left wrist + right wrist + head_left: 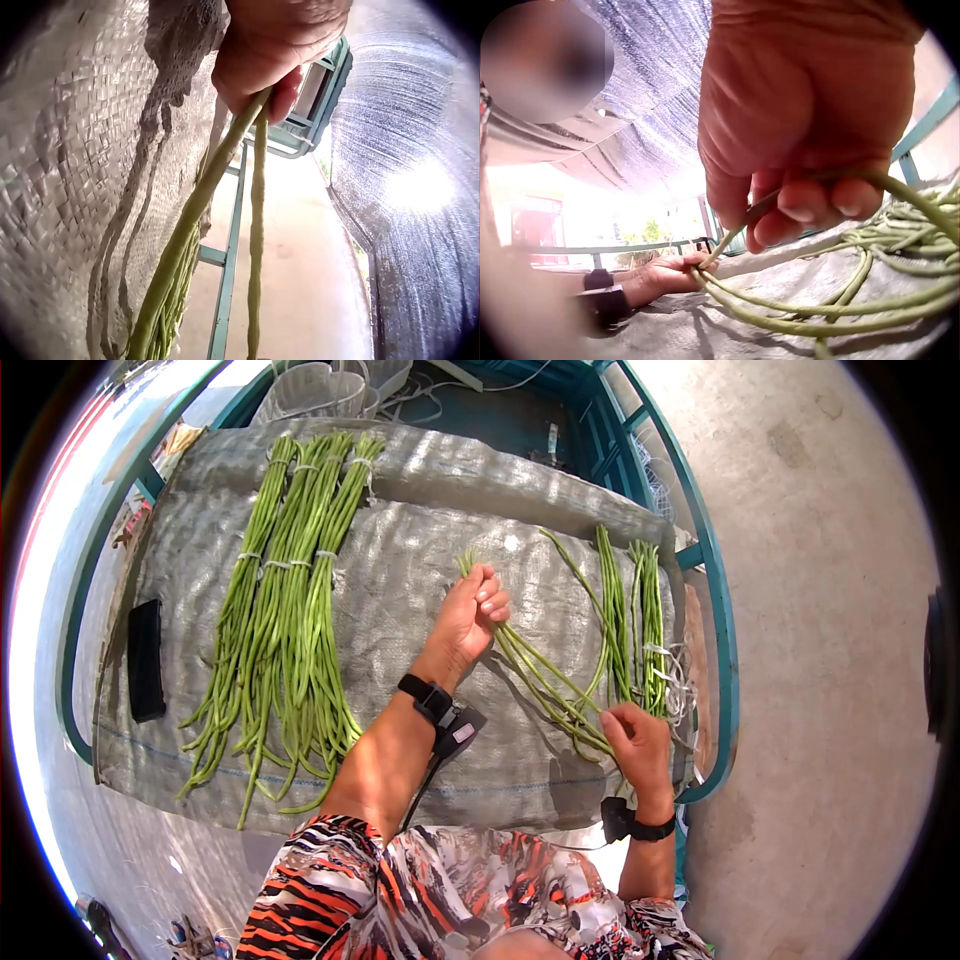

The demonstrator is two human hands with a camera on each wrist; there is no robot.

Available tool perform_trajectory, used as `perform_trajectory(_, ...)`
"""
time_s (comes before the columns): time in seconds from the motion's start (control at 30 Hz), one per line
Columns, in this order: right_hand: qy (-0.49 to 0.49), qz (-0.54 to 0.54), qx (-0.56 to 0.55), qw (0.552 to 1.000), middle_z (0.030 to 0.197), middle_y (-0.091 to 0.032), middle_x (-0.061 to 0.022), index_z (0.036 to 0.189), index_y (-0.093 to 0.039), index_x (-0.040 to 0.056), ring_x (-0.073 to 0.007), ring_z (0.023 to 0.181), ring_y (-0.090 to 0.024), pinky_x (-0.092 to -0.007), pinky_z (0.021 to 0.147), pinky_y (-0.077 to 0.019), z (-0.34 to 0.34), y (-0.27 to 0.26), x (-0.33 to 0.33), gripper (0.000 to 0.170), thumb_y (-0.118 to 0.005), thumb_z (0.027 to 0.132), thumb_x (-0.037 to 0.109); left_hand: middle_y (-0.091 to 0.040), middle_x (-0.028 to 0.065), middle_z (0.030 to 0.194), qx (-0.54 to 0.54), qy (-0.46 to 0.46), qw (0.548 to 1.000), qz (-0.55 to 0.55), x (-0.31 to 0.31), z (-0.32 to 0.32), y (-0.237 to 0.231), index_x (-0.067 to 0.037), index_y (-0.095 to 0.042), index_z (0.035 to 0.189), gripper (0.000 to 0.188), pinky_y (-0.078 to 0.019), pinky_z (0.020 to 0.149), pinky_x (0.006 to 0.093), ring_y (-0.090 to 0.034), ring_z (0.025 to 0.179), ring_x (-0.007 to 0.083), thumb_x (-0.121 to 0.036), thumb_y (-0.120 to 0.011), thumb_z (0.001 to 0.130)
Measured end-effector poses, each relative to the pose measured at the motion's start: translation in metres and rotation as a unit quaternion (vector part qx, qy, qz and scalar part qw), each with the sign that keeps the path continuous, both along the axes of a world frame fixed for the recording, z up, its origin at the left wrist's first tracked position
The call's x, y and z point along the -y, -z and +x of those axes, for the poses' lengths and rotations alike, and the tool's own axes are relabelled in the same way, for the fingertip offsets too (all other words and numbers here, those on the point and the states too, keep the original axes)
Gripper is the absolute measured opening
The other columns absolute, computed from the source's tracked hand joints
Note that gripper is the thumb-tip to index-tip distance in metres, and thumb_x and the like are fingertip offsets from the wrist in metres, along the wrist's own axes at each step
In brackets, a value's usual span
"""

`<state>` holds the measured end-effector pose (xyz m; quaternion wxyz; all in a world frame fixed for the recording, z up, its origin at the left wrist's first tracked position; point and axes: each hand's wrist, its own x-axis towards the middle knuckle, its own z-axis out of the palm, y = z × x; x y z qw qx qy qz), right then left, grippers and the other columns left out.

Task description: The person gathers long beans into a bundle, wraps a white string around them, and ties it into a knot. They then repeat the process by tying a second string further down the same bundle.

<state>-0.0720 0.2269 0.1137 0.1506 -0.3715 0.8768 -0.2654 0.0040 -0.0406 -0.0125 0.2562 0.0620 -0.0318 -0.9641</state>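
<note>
Several long green beans (545,678) slant across the woven sheet, gripped near their upper ends by my left hand (468,618). Its fingers curl round them, and short ends stick out above the fist. Down at the right, my right hand (640,748) pinches one long bean (911,193) between thumb and curled fingers, as the right wrist view shows. Just beyond that hand lie loose long beans (612,605) and another group of beans (651,600) with white string (680,685) beside it. Tied bundles of long beans (290,565) lie to the left.
A grey woven sheet (420,550) covers the work surface, bordered by a blue-green metal rail (722,640). A black flat object (146,660) lies at the left. White plastic baskets (315,395) stand at the back. A small black device (462,735) hangs by my left forearm.
</note>
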Motion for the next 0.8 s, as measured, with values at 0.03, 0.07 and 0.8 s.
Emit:
perform_trajectory(0.03,0.013,0.014,-0.066,0.998,0.059,-0.057,-0.0092,0.078,-0.064,0.0026,-0.0198,0.052,-0.055,-0.0308,0.052,-0.0418,-0.002,-0.013,-0.005,0.02,-0.065,0.085,0.021,-0.038,-0.0044,0.062,0.006,-0.002,1.0,0.003,0.0,0.0,0.001,-0.008,-0.05,0.097,0.02,-0.0352,0.051,0.0221,-0.036,0.054,0.0075,-0.027,-0.043,0.102)
perform_trajectory(0.07,0.028,0.027,-0.132,0.991,0.059,-0.057,-0.0098,0.074,-0.063,0.0027,-0.0226,0.051,-0.055,-0.0319,0.052,-0.0419,-0.005,-0.024,-0.011,0.022,-0.065,0.085,0.022,-0.038,-0.0044,0.061,0.011,-0.003,1.0,0.006,-0.001,0.0,0.001,-0.008,-0.05,0.097,0.02,-0.0352,0.051,0.0223,-0.037,0.054,0.0076,-0.026,-0.044,0.102)
perform_trajectory(0.8,-0.021,0.07,-0.256,0.964,0.091,-0.063,-0.0101,0.104,-0.066,0.0094,-0.0296,0.087,-0.061,-0.0425,0.073,-0.0494,-0.103,0.072,0.108,0.024,-0.063,0.081,0.016,-0.051,0.0252,0.127,0.128,-0.017,0.991,-0.038,-0.005,0.002,-0.011,0.0,-0.04,0.126,0.035,-0.0495,0.098,0.0438,-0.055,0.115,0.0344,-0.025,-0.039,0.102)
